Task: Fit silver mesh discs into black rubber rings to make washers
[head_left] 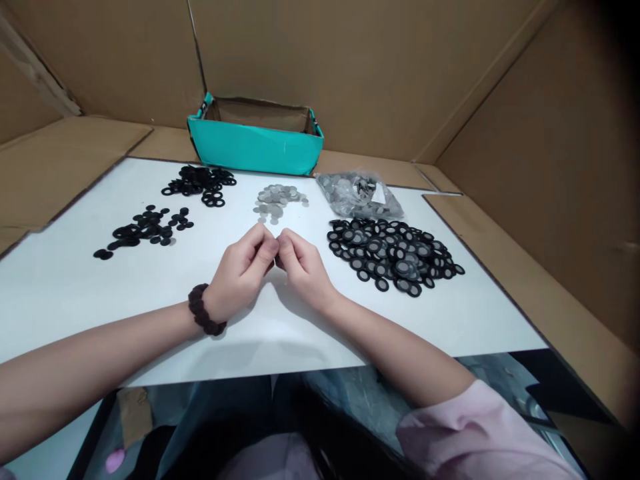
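Note:
My left hand (247,259) and my right hand (303,265) meet above the white table, thumbs and fingertips pinched together. Between them a sliver of a small black piece (277,259) shows; the fingers hide most of it, so I cannot tell its exact kind. Just beyond my fingertips lies a pile of thin grey discs (277,198). To the right of my right hand spreads a large heap of black rings with grey centres (395,253). Left of my left hand are scattered small black discs (145,227), with a pile of open black rings (200,181) farther back.
A teal open-topped box (255,147) stands at the table's back edge. Beside it lies a clear plastic bag (357,193) filled with grey pieces. Cardboard walls (350,73) enclose the white table (240,360) at the back and sides.

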`<action>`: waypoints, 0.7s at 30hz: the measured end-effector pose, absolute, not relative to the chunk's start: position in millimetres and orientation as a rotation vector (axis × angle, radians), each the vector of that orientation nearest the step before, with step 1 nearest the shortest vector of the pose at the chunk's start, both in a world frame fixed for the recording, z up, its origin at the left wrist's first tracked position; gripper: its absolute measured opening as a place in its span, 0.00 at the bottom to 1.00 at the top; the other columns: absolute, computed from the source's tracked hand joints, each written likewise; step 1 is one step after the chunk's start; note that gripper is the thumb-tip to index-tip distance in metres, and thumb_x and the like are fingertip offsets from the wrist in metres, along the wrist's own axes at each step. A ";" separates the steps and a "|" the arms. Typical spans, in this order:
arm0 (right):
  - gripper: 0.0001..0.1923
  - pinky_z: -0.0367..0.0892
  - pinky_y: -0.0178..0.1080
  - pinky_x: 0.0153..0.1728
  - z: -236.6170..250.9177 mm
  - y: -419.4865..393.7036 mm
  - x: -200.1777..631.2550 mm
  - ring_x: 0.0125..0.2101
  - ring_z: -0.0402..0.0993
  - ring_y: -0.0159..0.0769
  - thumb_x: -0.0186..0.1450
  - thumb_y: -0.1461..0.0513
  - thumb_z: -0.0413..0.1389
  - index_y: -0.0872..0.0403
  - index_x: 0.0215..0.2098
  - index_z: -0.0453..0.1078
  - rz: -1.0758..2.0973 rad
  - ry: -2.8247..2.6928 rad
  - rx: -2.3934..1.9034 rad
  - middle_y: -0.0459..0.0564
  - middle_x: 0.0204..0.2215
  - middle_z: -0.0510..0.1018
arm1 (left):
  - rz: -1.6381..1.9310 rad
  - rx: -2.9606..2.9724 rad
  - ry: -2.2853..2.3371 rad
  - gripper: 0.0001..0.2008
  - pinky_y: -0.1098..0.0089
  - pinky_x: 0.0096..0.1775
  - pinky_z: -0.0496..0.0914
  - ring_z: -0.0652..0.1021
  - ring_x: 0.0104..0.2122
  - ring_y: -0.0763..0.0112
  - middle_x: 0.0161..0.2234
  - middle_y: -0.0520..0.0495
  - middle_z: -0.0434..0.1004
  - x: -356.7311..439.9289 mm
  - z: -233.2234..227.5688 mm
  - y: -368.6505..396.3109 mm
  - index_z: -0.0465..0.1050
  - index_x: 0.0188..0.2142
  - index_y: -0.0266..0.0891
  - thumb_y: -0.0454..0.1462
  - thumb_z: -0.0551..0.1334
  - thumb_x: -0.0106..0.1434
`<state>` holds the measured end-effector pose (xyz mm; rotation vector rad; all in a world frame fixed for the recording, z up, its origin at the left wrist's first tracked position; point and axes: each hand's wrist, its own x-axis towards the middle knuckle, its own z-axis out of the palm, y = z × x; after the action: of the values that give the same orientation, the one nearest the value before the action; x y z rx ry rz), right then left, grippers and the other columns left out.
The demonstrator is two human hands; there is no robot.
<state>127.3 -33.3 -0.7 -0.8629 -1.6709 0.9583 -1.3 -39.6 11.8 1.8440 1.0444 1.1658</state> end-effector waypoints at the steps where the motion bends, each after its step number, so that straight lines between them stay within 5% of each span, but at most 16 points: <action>1: 0.17 0.54 0.33 0.24 0.1 -34.2 126.7 0.21 0.55 0.28 0.67 0.55 0.42 0.52 0.23 0.51 0.964 -1.654 -0.847 0.41 0.19 0.56 | 1.187 1.797 1.035 0.13 0.71 0.24 0.58 0.62 0.20 0.76 0.19 0.55 0.57 -0.7 12.3 -40.9 0.56 0.26 0.40 0.42 0.50 0.66; 21: 0.17 0.57 0.32 0.24 6.8 -46.1 128.7 0.21 0.58 0.26 0.67 0.54 0.43 0.53 0.23 0.53 0.959 -1.606 -0.803 0.41 0.18 0.60 | 1.231 1.739 1.080 0.13 0.71 0.24 0.58 0.64 0.20 0.76 0.19 0.55 0.60 -2.5 23.7 -48.8 0.58 0.24 0.40 0.39 0.53 0.64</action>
<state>128.7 -46.1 6.8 -0.8026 -1.6056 0.9595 -2.5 -48.8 23.7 1.7386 1.0798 1.2309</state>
